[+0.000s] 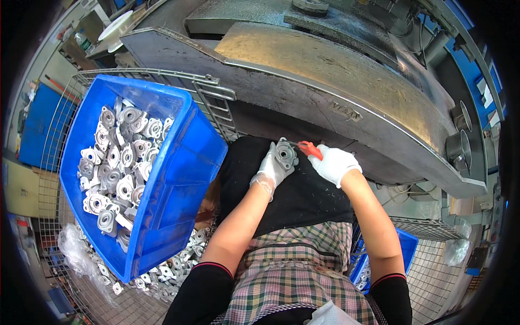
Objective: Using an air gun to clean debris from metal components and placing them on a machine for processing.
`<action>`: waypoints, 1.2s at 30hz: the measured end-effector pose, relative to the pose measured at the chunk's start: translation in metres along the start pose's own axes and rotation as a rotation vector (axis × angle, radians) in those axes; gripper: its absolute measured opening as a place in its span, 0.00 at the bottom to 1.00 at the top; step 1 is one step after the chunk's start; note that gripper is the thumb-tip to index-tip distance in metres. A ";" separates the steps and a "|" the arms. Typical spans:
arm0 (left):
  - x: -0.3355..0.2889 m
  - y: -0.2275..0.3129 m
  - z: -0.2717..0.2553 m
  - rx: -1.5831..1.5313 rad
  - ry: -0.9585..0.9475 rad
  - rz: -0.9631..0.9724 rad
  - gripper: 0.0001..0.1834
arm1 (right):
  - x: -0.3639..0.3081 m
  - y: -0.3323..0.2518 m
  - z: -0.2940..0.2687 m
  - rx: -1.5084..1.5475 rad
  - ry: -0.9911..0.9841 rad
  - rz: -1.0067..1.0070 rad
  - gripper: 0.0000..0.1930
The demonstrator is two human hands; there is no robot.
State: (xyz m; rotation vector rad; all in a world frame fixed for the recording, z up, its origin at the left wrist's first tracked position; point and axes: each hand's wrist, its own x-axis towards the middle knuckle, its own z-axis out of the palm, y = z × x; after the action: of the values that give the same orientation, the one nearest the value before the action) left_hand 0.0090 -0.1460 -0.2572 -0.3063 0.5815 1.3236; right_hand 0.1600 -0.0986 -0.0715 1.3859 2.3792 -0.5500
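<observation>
My left hand [273,170], in a white glove, is closed around a grey cast-metal flange part [285,155] above my lap. The part has a round bore in the middle, and its face is turned up. In my white-gloved right hand [338,164] is a hand tool with an orange handle [310,150]. Its thin grey tip points left and reaches the edge of the part; whether it touches cannot be told. Left of my hands, a tilted blue bin [187,157] holds many similar metal castings [125,157].
A wire cage basket [219,97] surrounds the blue bin, with more castings [168,276] below it. Ahead stands a large metal machine bed [303,89] with a raised edge. Another blue bin [406,249] sits at my right, and a clear plastic bag [81,252] lies far left.
</observation>
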 end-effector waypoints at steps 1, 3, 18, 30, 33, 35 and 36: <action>0.001 0.001 -0.003 0.001 0.001 0.000 0.28 | -0.001 0.001 0.000 0.011 0.010 0.004 0.20; 0.002 0.004 -0.010 0.032 -0.197 -0.015 0.30 | -0.003 0.005 0.000 0.022 0.019 0.009 0.20; -0.004 0.000 0.004 0.128 -0.011 0.036 0.26 | -0.003 0.019 0.007 0.033 0.022 0.032 0.20; 0.005 0.005 -0.013 0.078 -0.155 -0.014 0.29 | -0.025 0.025 0.018 0.085 0.104 0.012 0.19; 0.008 -0.001 -0.008 0.223 -0.141 0.030 0.32 | -0.052 0.041 0.018 0.197 0.142 0.048 0.21; -0.002 -0.001 -0.004 0.309 -0.110 -0.027 0.33 | -0.083 0.060 0.014 0.372 0.272 0.086 0.23; -0.007 0.001 -0.007 0.315 -0.172 -0.033 0.33 | -0.099 0.069 0.009 0.448 0.408 0.007 0.23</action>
State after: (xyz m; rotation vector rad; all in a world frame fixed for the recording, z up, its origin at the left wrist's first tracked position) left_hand 0.0051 -0.1555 -0.2589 0.0553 0.6259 1.1920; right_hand 0.2682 -0.1463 -0.0443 1.8453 2.6720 -0.9182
